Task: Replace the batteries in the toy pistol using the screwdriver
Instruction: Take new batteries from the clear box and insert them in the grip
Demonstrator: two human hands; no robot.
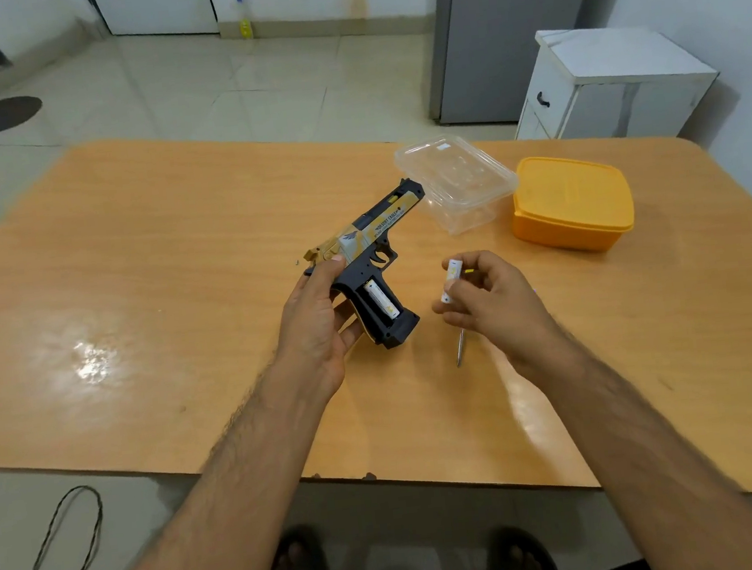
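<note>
While left hand [317, 318] grips pistol [369, 257], right hand [486, 296] pinches battery [451, 279]

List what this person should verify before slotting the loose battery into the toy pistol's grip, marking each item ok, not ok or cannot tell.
1. Toy pistol held steady by the left hand: ok.
2. Battery compartment uncovered: ok.
3. One battery already seated, free slot beside it: ok.
4. Loose battery pinched in the right hand: ok.
5. Its polarity matched to the slot: cannot tell.
6. Screwdriver within reach for closing up: ok.
</note>
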